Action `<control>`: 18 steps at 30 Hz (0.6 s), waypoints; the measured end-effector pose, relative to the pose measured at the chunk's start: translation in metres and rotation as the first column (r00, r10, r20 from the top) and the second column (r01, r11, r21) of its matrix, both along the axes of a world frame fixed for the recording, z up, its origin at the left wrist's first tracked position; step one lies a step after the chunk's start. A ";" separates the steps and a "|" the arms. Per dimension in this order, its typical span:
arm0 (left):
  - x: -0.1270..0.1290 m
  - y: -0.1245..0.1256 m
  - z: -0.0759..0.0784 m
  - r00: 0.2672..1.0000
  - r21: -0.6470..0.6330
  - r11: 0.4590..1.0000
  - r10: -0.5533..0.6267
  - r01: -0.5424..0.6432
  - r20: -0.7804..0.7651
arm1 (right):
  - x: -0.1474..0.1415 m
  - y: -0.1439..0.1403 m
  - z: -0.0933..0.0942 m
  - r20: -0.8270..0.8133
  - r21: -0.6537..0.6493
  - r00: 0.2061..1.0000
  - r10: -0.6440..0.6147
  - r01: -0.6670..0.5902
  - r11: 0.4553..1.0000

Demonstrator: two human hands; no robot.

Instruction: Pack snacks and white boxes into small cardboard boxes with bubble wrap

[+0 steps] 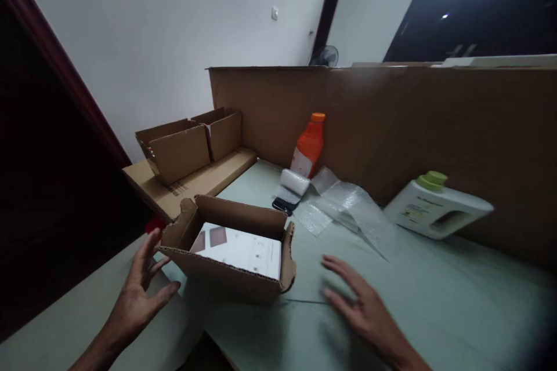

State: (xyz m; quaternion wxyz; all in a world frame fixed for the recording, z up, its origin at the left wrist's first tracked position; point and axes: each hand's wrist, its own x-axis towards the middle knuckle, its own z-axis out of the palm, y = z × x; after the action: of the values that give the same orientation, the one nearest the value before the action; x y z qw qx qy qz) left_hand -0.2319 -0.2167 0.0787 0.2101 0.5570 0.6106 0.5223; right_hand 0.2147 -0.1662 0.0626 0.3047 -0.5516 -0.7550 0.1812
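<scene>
In front of me an open-topped cardboard box stands on the pale green table, with a white printed box lying inside it. My left hand is beside the cardboard box's left end, fingers spread and thumb apart; whether a fingertip touches the cardboard I cannot tell. To the right of the box, my right hand hovers over the table, slightly blurred, its thumb and fingers apart with nothing between them. Clear bubble wrap lies behind, part of it rolled up next to a small dark object.
An orange bottle stands at the back against a tall cardboard panel. A white jug with a green cap leans at the right. On the left, two open cardboard boxes rest on a long flat carton.
</scene>
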 end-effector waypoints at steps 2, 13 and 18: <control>-0.002 0.005 -0.018 0.997 -0.170 0.983 -0.070 0.071 0.016 | -0.041 -0.014 0.001 -0.031 -0.071 0.985 0.171 -0.173 0.982; 0.117 0.024 -0.036 0.844 -0.209 0.823 -0.536 0.529 0.024 | -0.006 -0.046 0.004 -0.290 -0.162 0.953 -0.093 0.047 0.986; 0.209 0.058 -0.026 0.650 -0.121 0.645 -0.760 0.755 0.004 | 0.082 -0.057 -0.001 -0.233 -0.228 0.844 -0.483 0.435 0.871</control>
State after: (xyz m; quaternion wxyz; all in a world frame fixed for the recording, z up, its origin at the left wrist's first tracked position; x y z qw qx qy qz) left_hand -0.0225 -0.1590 0.0524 0.4253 0.7607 0.3550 0.3382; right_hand 0.2963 -0.2229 0.0613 0.3968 -0.7084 -0.5313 0.2419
